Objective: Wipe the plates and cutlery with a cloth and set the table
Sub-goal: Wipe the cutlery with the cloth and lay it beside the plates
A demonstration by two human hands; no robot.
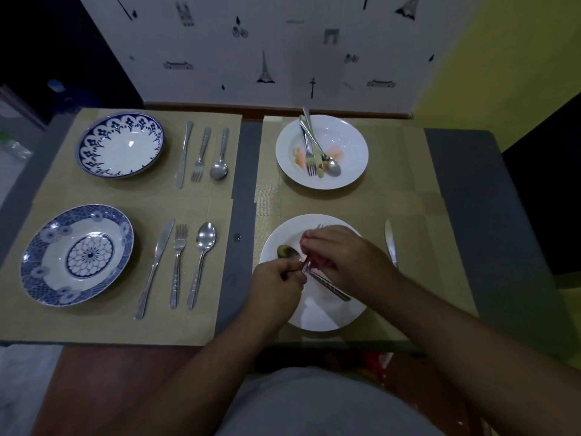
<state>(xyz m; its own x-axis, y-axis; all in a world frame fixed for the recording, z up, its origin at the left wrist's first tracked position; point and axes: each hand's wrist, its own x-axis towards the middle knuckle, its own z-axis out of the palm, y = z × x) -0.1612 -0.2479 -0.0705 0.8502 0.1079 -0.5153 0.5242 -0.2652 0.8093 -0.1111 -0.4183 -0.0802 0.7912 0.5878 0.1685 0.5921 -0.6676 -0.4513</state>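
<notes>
On the near right mat lies a white plate [317, 316]. Over it my left hand [276, 280] pinches a spoon [287, 251] near its neck, bowl pointing left. My right hand [342, 258] holds a pinkish cloth [316, 265], mostly hidden under the fingers, against the spoon's handle [334, 290]. Fork tines [319, 227] peek out from behind my right hand. A knife [390, 243] lies on the mat to the right of the plate. At the far right, a dirty white plate [353, 136] holds a fork, a knife and a spoon [316, 152] with food smears.
Two places on the left mats are laid: a blue-rimmed plate [121, 146] and a blue patterned plate [77, 254], each with a knife, fork and spoon on its right. A wall stands right behind the table. The table's front edge runs just before my body.
</notes>
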